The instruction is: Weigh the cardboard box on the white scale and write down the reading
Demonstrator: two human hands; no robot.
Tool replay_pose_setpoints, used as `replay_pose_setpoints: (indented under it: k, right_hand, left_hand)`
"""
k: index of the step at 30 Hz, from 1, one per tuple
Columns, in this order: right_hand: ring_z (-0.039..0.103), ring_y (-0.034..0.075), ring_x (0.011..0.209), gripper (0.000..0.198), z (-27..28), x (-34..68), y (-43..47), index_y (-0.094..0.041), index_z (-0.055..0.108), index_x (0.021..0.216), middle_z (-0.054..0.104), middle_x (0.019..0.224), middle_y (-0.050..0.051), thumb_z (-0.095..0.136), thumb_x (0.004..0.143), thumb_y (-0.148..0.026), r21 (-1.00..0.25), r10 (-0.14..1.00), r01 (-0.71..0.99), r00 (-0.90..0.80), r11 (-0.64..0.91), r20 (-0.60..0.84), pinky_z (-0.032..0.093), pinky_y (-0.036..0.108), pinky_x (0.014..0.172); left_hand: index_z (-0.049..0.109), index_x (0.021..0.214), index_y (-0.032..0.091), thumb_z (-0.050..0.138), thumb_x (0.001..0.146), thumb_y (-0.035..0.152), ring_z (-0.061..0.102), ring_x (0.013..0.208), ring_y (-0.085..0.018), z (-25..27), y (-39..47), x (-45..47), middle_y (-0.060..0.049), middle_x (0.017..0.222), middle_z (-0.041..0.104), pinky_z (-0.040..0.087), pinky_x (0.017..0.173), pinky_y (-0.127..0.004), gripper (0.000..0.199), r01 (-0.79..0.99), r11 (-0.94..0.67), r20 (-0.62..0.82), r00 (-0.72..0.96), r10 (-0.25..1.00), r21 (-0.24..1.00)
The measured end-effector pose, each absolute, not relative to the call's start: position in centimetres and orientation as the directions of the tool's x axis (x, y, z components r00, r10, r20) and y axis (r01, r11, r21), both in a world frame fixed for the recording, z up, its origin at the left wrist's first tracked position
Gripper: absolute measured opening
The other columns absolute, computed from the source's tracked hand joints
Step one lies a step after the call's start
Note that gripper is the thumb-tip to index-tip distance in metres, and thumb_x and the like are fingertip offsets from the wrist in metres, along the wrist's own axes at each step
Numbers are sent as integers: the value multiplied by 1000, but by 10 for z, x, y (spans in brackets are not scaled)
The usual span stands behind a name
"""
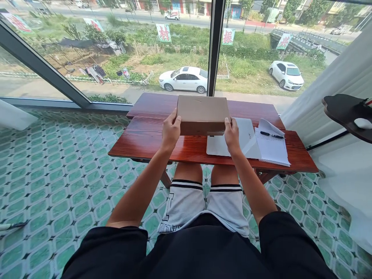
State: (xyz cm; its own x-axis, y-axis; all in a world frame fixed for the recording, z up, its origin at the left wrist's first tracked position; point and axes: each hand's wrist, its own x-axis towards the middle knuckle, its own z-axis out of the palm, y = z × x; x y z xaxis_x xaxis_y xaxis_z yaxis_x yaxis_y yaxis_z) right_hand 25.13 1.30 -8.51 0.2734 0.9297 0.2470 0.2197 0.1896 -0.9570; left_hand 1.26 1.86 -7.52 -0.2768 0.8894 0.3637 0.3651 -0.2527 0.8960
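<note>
A closed brown cardboard box (pixel 202 109) is held level above a dark red wooden table (pixel 145 137). My left hand (pixel 171 130) grips its left end, thumb on the near side. At the opposite end my right hand (pixel 231 133) clasps the box in the same way. The fingers behind and under the box are partly hidden. Below my right hand lies a shut silver laptop (pixel 247 135), partly covered from view by the box and that hand.
An open notebook (pixel 273 149) with a black pen (pixel 271 135) on it lies right of the laptop. A dark, wavy-edged board (pixel 345 116) juts in at the right by a white curtain (pixel 328 155). Windows with a dark frame (pixel 214 50) stand behind the table.
</note>
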Motion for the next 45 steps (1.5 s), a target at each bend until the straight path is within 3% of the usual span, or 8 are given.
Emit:
replay_pose_setpoints:
  k: [10, 15, 21, 45]
  right_hand:
    - [59, 24, 117, 45, -87, 207, 18, -21, 59, 120, 65, 127, 8, 47, 94, -55, -960, 950, 203, 204, 195, 236, 45, 40, 105]
    - [59, 24, 115, 44, -90, 191, 19, -20, 59, 118, 67, 123, 8, 51, 92, -55, -962, 955, 199, 191, 188, 227, 45, 39, 103]
    - [61, 23, 110, 48, -97, 182, 20, -22, 58, 123, 66, 122, 6, 56, 90, -56, -975, 973, 168, 153, 145, 171, 48, 39, 97]
    - [62, 23, 112, 46, -111, 181, 23, -21, 58, 123, 67, 124, 6, 60, 87, -50, -960, 974, 245, 147, 135, 175, 47, 40, 103]
  left_hand:
    - [62, 137, 21, 52, 94, 31, 54, 136, -20, -74, 12, -30, -4, 144, 61, 34, 121, -32, 46, 392, -213, 355, -338, 871, 895]
    - [62, 138, 20, 53, 93, 35, 53, 138, -24, -74, 8, -43, -6, 145, 60, 33, 122, -36, 48, 398, -184, 338, -363, 868, 899]
    - [62, 139, 18, 50, 92, 28, 54, 136, -23, -77, 2, -51, -6, 144, 61, 39, 117, -34, 49, 426, -168, 344, -381, 858, 889]
    - [64, 135, 20, 50, 91, 29, 51, 140, -21, -113, 14, -60, -5, 144, 61, 33, 123, -36, 47, 373, -168, 316, -383, 868, 913]
